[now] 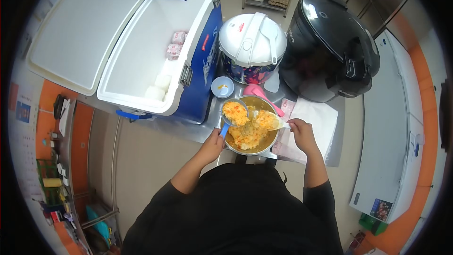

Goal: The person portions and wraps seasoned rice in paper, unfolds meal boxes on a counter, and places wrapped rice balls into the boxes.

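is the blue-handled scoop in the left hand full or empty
Full, as far as this view shows: orange rice covers the inside of the scoop, which the left hand holds by its handle.

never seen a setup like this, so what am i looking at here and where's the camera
There's no machine: these are a person's two bare hands, seen from a camera worn on the head, looking forward and down. The left hand holds a blue-handled scoop full of orange-tinted rice; the right hand holds a white utensil at the metal bowl. Around the bowl on the metal table are an open cooler, a white-lidded pot, a black appliance and pale sheets.
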Demonstrator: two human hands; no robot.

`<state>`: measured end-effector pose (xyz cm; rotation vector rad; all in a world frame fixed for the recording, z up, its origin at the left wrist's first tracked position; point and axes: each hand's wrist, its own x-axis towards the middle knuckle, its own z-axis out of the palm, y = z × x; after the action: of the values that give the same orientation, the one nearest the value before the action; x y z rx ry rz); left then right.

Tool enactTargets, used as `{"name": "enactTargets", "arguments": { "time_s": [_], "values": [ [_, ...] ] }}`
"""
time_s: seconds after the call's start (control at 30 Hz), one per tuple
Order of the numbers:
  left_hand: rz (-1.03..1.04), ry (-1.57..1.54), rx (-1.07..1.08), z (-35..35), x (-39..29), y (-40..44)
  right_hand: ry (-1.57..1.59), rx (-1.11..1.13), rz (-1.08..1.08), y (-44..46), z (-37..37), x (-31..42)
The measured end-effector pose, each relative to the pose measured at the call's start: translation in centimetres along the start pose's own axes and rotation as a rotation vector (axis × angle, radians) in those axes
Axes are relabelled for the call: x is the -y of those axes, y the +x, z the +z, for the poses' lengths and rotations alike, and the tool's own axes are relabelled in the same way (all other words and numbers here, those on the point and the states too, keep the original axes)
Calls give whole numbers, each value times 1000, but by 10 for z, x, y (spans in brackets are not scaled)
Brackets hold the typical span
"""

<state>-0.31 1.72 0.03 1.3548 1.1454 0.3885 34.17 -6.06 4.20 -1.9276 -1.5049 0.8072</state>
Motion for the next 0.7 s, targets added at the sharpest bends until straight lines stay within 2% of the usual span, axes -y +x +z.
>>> {"name": "enactTargets", "arguments": {
  "time_s": [0.1,0.17,0.33,0.47,0.53,0.63,0.7],
  "values": [
    [-83,106,86,8,-14,-2,17,-152,40,-15,-3,17],
    [-66,105,77,19,-16,-3,-77,-363,-114,-21,8,31],
    [-162,105,206,35,-16,4,-562,-159,-216,-47,59,51],
    [-151,86,258,39,-31,2,-563,-145,-390,-60,74,60],
    [-144,27,266,42,-22,4,-556,-105,-366,-60,71,59],
    [-123,-93,251,41,-17,4,-402,-200,-392,-56,54,62],
    [-110,-158,223,39,-12,3,-76,-139,-18,-58,40,72]
  ]
}}
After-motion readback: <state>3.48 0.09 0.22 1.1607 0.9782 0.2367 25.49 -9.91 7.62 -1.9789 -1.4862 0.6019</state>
